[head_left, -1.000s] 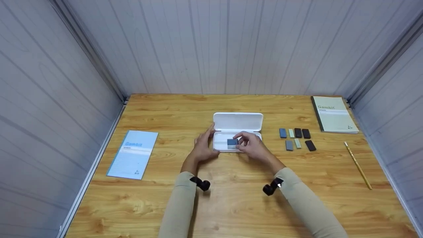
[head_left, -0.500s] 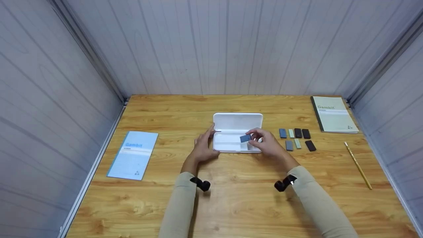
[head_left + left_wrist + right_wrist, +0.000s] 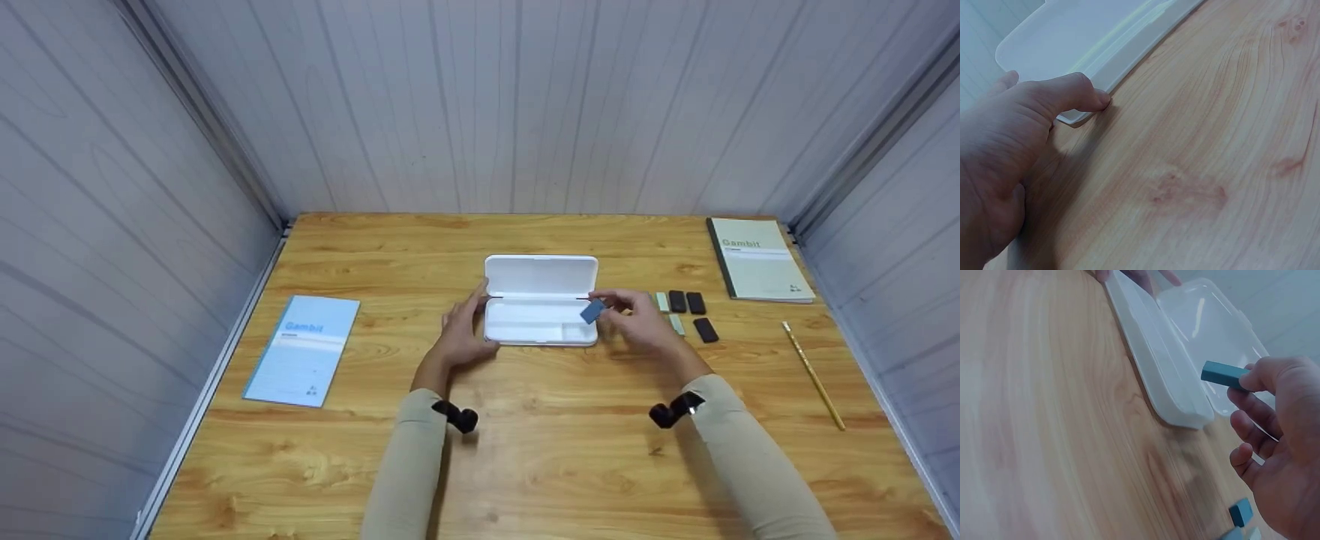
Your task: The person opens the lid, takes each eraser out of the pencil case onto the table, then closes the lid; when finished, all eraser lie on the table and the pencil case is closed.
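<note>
A white pencil case (image 3: 525, 310) lies open on the table, lid tipped back, with a long compartment and a small one at front right. My left hand (image 3: 460, 334) grips its left end, thumb at the front corner and fingers up along the side. In the left wrist view the thumb (image 3: 1081, 93) presses on the case's edge. Between thumb and fingertips, my right hand (image 3: 641, 322) pinches a blue eraser (image 3: 592, 311), raised over the case's right end. The right wrist view shows the eraser (image 3: 1221, 374) clear of the case.
Right of the case lie dark erasers (image 3: 696, 303) and pale green erasers (image 3: 662, 301). Blue ones (image 3: 1241, 512) sit below my right hand. A cream notebook (image 3: 761, 262), a pencil (image 3: 814, 375) and a blue notebook (image 3: 304, 352) lie farther out.
My right hand has lifted the blue eraser from the middle of the case and carried it right, to the case's right end, turning it. My left hand has stayed in place.
</note>
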Available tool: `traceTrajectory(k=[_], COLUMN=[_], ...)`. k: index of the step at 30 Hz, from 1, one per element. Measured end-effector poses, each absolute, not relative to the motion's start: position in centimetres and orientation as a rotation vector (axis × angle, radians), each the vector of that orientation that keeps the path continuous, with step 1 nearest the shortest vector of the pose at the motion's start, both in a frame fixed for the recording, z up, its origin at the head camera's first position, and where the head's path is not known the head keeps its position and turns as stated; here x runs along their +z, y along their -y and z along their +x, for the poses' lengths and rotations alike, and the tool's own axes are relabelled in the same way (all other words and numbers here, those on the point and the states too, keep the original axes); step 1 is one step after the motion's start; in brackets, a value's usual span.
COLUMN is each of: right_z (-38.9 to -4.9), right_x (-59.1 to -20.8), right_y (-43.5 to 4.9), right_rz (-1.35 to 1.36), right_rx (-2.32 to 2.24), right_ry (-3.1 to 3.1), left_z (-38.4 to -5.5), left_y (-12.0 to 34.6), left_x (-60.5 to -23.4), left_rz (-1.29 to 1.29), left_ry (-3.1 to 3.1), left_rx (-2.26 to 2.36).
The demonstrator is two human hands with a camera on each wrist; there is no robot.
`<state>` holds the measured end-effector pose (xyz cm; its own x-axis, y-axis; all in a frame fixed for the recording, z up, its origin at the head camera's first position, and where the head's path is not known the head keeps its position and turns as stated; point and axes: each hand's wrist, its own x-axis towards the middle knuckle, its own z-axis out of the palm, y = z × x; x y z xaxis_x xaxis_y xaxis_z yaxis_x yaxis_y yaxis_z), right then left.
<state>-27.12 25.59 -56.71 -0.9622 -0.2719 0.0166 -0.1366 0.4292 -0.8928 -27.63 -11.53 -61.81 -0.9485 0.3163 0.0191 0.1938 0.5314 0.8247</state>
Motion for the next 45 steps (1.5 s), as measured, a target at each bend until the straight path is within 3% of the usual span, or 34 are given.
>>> traceTrajectory(k=[13,22,45], right_z=[-27.3,-27.6,-27.3], right_x=[-56.4,-56.9,-57.4], right_y=[-29.8,-32.0,-32.1], right_rz=[-0.275,-0.356,-0.418], right_rx=[-1.521,-1.366,-1.222], right_ry=[-2.576,-2.561,-2.563], left_z=[-27.6,-27.7,-27.6], left_y=[11.7,11.4,11.4], left_x=[-61.9,-61.8,-61.8], left_rz=[0.447,0.435,0.435], left_ry=[-2.628,-2.630,-2.642], left_rx=[1.394,1.388,1.400])
